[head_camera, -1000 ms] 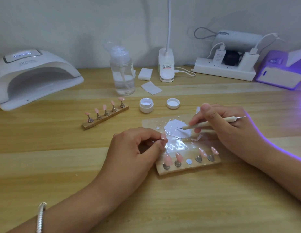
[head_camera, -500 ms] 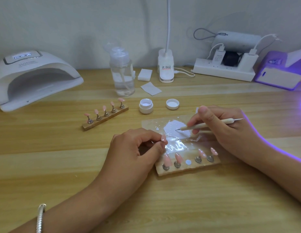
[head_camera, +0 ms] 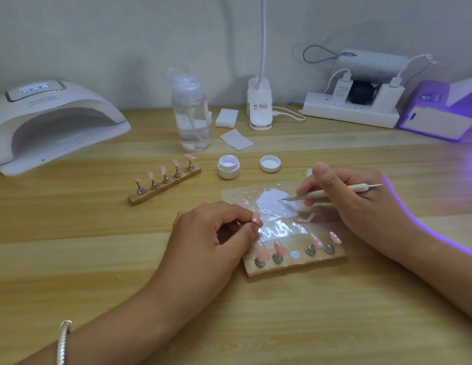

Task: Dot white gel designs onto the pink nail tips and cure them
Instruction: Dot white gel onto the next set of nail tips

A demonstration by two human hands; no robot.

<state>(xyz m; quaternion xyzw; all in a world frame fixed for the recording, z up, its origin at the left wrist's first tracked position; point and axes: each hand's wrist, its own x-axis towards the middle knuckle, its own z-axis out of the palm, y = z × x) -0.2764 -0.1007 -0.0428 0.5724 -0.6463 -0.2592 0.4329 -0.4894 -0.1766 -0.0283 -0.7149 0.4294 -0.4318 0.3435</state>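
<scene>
My left hand (head_camera: 211, 235) pinches one pink nail tip (head_camera: 256, 216) between thumb and forefinger, just left of the clear palette sheet (head_camera: 282, 227). My right hand (head_camera: 356, 204) grips a dotting pen (head_camera: 327, 193); its point rests in the white gel patch (head_camera: 274, 204) on that sheet. In front of the sheet lies a wooden holder (head_camera: 295, 264) with several pink tips on metal stands and one bare slot. A second wooden holder (head_camera: 165, 184) with several pink tips sits further left. The open white gel jar (head_camera: 229, 167) and its lid (head_camera: 270, 163) stand behind the sheet.
A white curing lamp (head_camera: 53, 122) sits at the far left. A clear pump bottle (head_camera: 191, 117), wipe pads (head_camera: 236, 139), a desk lamp base (head_camera: 260, 106) and a power strip (head_camera: 350, 111) line the back. A purple-lit device (head_camera: 440, 114) glows at the far right.
The dotting pen's point has shifted slightly within the white gel patch. My left hand keeps hold of the nail tip in the same place.
</scene>
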